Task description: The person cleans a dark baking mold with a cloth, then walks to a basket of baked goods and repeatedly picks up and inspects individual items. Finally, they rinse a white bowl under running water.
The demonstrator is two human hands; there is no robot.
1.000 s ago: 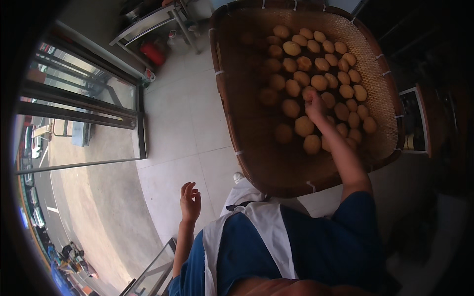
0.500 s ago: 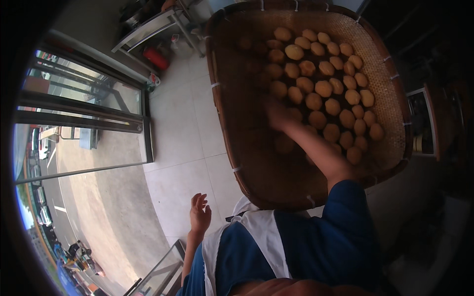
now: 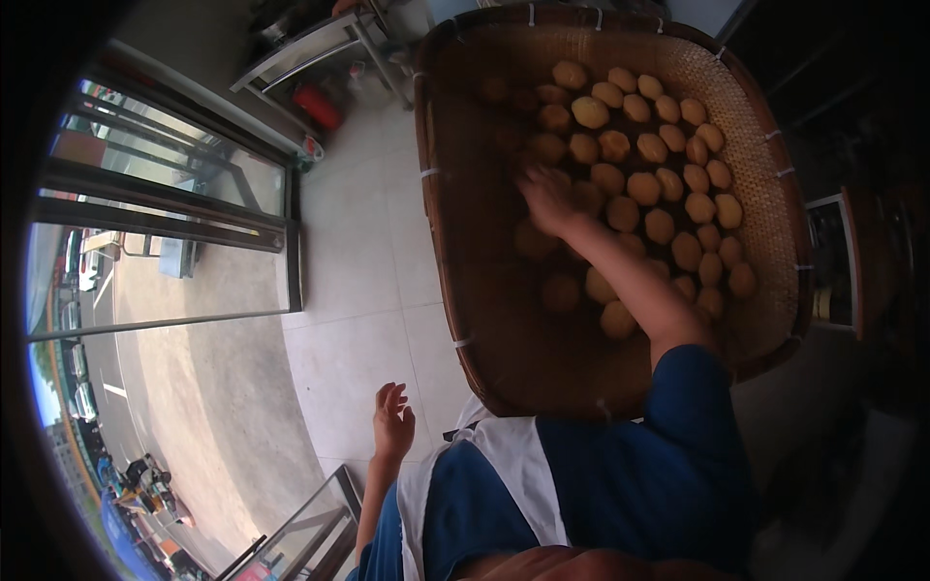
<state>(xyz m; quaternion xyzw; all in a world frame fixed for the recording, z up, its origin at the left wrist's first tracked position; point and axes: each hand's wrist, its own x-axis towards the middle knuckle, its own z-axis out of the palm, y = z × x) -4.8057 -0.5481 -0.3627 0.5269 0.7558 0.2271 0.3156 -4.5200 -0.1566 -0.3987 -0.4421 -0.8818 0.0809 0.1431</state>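
A large woven bamboo basket [image 3: 432, 242] with a dark rim fills the upper right, its rim near my waist. Inside lie many round, golden-brown baked cakes [image 3: 660, 226], loosely spread over the middle and right. My right hand [image 3: 550, 201] reaches down among them on the left side of the basket. Its fingers look stretched out and apart, with no cake visible in them, though the shade there is deep. A cake [image 3: 547, 148] lies just beyond the fingertips. Outside the basket, my left hand [image 3: 392, 423] hangs open over the floor, fingers loosely bent and holding nothing.
A glass door [image 3: 165, 281] with dark frames stands at the left, with paving outside. A metal stand [image 3: 300, 56] and a red fire extinguisher [image 3: 318, 105] are at the far left of the basket. A glass-panelled frame [image 3: 308, 528] stands beside my left forearm.
My right hand has moved up and left within the basket and shows more clearly. The basket appears shifted slightly right and down. My left hand has barely moved.
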